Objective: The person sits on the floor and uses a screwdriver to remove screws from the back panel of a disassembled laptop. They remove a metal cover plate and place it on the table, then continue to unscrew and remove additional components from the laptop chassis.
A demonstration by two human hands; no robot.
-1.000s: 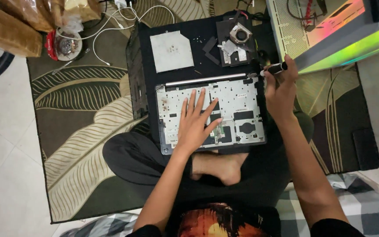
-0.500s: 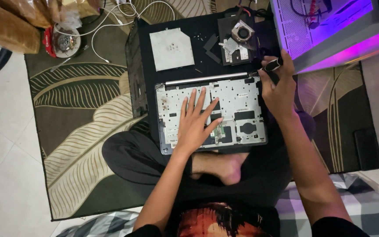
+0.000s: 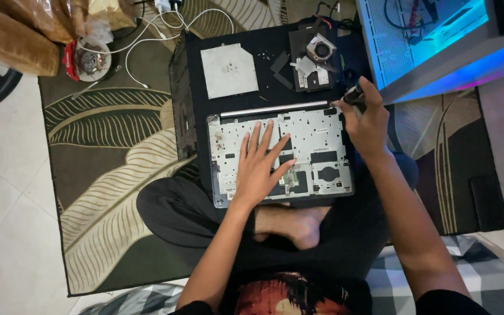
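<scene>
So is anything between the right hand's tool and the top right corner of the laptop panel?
Nothing visible. The right hand holds the dark tool right over that corner of the grey panel; the left hand lies flat further left, clear of it.

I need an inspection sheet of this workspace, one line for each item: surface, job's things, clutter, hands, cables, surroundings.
Surface: leaf-patterned rug on a pale tiled floor.
Job's things: opened laptop chassis on the person's lap; dark tool, probably a screwdriver.
Clutter: flat grey drive, cooling fan with heatsink, both on a black panel; small round container.
Hands: left hand lies flat on the chassis; right hand grips the tool at the chassis's upper right corner.
Cables: white cables on the rug.
Surroundings: lit computer case; brown bags; checked cloth.
</scene>
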